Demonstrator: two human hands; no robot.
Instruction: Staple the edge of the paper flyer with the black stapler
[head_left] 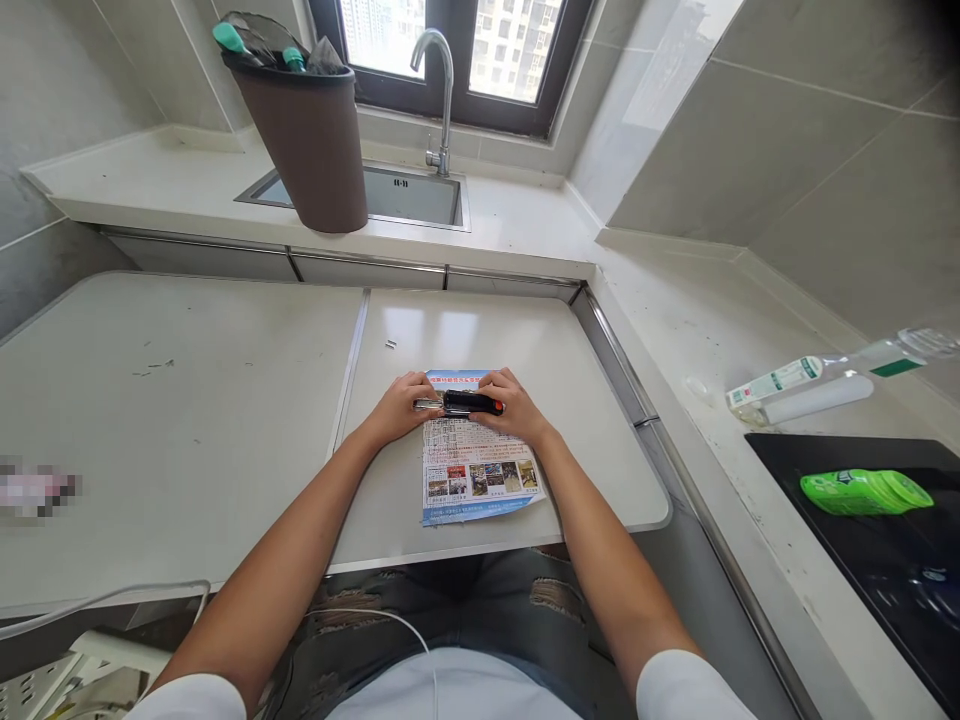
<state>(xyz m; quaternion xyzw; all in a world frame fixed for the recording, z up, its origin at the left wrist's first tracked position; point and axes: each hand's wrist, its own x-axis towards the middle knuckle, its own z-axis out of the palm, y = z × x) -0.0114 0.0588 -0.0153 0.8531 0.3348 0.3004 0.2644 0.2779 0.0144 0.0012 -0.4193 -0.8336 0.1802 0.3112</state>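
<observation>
A black stapler (469, 402) with a metal part at its left end lies across the upper part of a printed leaflet (472, 455). My left hand (405, 408) has its fingers closed around the stapler's metal end. Around the black end, near a red spot, my right hand (515, 408) is closed. The leaflet is flat on the white folding table (600, 440), its lower right corner slightly curled. A few small staples (391, 345) lie beyond my left hand.
Dark scattered bits (161, 365) lie on the table's left half. A brown bin (307, 140) stands by the sink (412, 195). On the right counter are a clear bottle (832, 375) and a green bottle (862, 492) on a black cooktop (847, 560). A white cable (105, 590) hangs at lower left.
</observation>
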